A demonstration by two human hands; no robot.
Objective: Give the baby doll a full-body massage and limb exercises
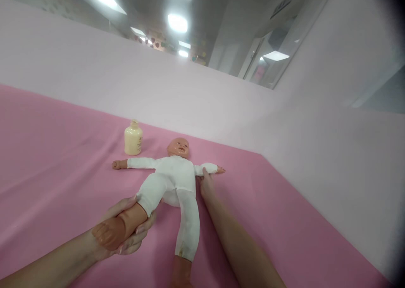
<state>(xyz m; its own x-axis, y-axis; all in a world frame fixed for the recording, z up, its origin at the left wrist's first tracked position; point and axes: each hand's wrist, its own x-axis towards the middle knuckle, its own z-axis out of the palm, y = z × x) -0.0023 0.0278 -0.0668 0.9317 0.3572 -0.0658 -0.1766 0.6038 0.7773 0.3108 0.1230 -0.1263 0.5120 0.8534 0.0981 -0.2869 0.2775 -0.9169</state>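
A baby doll (175,172) with a white cloth body lies on its back on a pink sheet (63,161), arms spread wide. Its head, hands and feet are of brown plastic. My left hand (139,229) is wrapped around the doll's lower leg on the left, near the end of the white cloth, and that leg is raised. At the doll's arm on the right, my right hand (206,182) grips the white sleeve, thumb on top and the other fingers mostly hidden. The doll's other leg points toward me.
A cream pump bottle (133,139) stands on the sheet, left of the doll's head. Behind the sheet rises a pale wall (190,98), which meets another at the right. Above it, a window (202,22) shows bright ceiling lights.
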